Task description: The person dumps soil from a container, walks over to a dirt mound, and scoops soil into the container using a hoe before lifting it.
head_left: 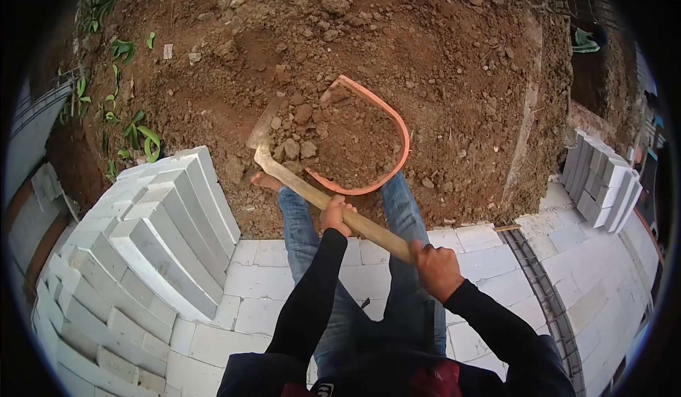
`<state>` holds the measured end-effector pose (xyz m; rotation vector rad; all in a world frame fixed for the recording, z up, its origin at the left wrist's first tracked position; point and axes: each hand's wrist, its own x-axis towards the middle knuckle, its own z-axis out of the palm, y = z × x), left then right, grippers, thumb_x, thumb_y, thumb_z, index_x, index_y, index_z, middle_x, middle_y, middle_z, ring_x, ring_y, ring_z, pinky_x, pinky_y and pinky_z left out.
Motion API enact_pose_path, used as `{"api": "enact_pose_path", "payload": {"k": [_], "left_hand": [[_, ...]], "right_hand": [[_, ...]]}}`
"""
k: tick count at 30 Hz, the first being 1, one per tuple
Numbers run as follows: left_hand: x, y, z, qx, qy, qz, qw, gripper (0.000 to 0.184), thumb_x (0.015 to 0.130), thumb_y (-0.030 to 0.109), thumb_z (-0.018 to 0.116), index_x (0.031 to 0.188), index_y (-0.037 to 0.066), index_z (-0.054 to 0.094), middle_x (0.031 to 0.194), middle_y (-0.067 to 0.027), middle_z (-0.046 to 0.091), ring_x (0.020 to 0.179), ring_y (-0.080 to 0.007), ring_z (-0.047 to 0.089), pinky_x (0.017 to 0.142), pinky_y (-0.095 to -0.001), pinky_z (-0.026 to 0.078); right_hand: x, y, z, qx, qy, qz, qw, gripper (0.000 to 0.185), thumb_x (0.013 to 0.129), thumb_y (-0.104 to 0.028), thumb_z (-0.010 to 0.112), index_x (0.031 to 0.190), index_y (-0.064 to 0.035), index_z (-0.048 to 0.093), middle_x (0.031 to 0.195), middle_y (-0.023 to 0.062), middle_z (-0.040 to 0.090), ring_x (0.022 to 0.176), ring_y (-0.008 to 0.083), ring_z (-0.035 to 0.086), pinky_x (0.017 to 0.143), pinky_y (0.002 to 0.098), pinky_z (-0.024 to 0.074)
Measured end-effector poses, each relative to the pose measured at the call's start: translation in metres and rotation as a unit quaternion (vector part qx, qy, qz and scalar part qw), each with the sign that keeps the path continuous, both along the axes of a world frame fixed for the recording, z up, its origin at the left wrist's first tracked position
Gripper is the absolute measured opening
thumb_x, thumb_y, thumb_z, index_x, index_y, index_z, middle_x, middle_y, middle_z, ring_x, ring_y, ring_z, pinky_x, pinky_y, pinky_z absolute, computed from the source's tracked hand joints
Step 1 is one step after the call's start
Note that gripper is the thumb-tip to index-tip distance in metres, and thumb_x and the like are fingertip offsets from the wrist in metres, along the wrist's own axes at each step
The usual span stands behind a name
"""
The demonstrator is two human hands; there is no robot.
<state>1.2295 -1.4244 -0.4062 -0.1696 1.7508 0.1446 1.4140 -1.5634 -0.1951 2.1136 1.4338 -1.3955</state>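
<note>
Both my hands grip the wooden handle of a hoe, which slants from lower right to upper left. My left hand is wrapped round the middle of the handle, and my right hand closes round its near end. The hoe's dirt-covered blade rests at the loose soil. Beside the blade, an orange U-shaped rim curves round a heap of clods, its gap facing left. It looks like the edge of a scoop or pan; soil hides whatever lies inside it.
My legs in jeans straddle the edge between brown earth and white block paving. White blocks are stacked at left and at right. A rebar strip runs through the paving. Green leaves lie at left.
</note>
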Motion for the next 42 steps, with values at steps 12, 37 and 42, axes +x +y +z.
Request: {"api": "enact_pose_path", "payload": {"k": [12, 37, 42], "left_hand": [[0.051, 0.008, 0.083, -0.035, -0.168, -0.061, 0.983, 0.019, 0.083, 0.008, 0.071, 0.091, 0.005, 0.055, 0.078, -0.0082, 0.058, 0.071, -0.0218, 0.062, 0.074, -0.0395, 0.055], [0.194, 0.386, 0.118, 0.381, -0.070, -0.484, 0.784, 0.037, 0.083, 0.006, 0.070, 0.110, 0.001, 0.045, 0.075, -0.0057, 0.055, 0.055, -0.0148, 0.057, 0.047, -0.0306, 0.051], [0.263, 0.422, 0.219, 0.616, -0.162, -0.411, 0.652, 0.043, 0.082, 0.011, 0.076, 0.110, 0.001, 0.045, 0.079, -0.0089, 0.060, 0.057, -0.0141, 0.059, 0.049, -0.0300, 0.051]], "right_hand": [[-0.064, -0.111, 0.001, 0.077, -0.107, -0.210, 0.969, 0.031, 0.075, -0.011, 0.069, 0.103, -0.0085, 0.057, 0.070, 0.0102, 0.057, 0.057, 0.0308, 0.062, 0.049, 0.0430, 0.0495], [-0.083, 0.290, -0.110, 0.256, 0.298, -0.581, 0.713, 0.045, 0.075, -0.012, 0.069, 0.116, 0.0029, 0.058, 0.091, 0.0222, 0.069, 0.094, 0.0334, 0.070, 0.083, 0.0401, 0.0534], [0.014, 0.366, -0.114, 0.399, 0.251, -0.542, 0.696, 0.030, 0.073, -0.008, 0.070, 0.101, -0.0020, 0.061, 0.079, 0.0157, 0.069, 0.077, 0.0254, 0.073, 0.069, 0.0350, 0.0531]]}}
